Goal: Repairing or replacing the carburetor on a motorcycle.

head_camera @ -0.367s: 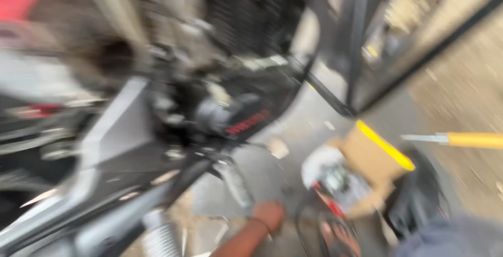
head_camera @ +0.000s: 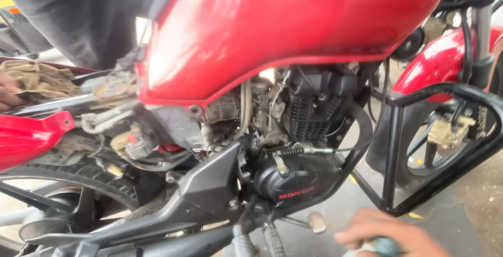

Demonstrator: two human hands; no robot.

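Note:
A motorcycle with a red fuel tank (head_camera: pixel 293 31) fills the view, side on, with its black engine (head_camera: pixel 293 183) bare below the tank. My right hand (head_camera: pixel 387 233) is low at the bottom right, blurred, in front of the engine guard. Its fingers are curled around a small dark green object (head_camera: pixel 386 246), which I cannot identify. The hand is close to the foot peg (head_camera: pixel 316 222) without touching the bike. My left hand is out of view.
A black tubular crash guard (head_camera: pixel 393 147) juts out by the front wheel (head_camera: pixel 445 136). Someone in dark trousers (head_camera: pixel 89 16) stands behind the bike, and a hand (head_camera: pixel 6 92) rests on a dirty rag (head_camera: pixel 42 79) at the left edge. A red side panel (head_camera: pixel 26 136) is at lower left.
The view has swung up from the floor and lower engine to the tank. The cardboard box and yellow-handled tool have left the view. My hand now shows at the bottom right.

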